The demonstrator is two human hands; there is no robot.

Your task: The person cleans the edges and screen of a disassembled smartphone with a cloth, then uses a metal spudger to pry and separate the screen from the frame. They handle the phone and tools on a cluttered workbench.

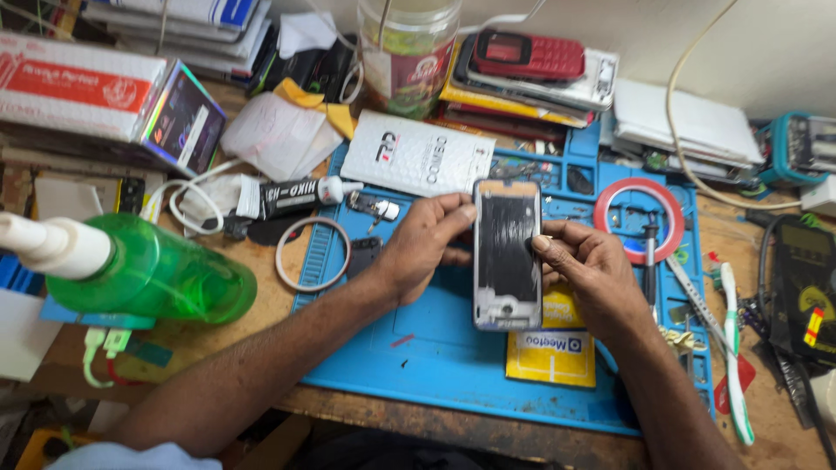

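From the head camera, both hands hold a phone frame upright over the middle of a blue work mat on the bench. The left hand pinches the frame's left edge near its top, thumb in front. The right hand has its grip pressed on the frame's right edge, thumb tip against the rim. The frame's dark inner face shows pale streaks. A yellow packet lies on the mat just below the frame. A red tape ring sits to the right, a white box farther off, and a green spray bottle lies at the left. A toothbrush lies at the right edge.
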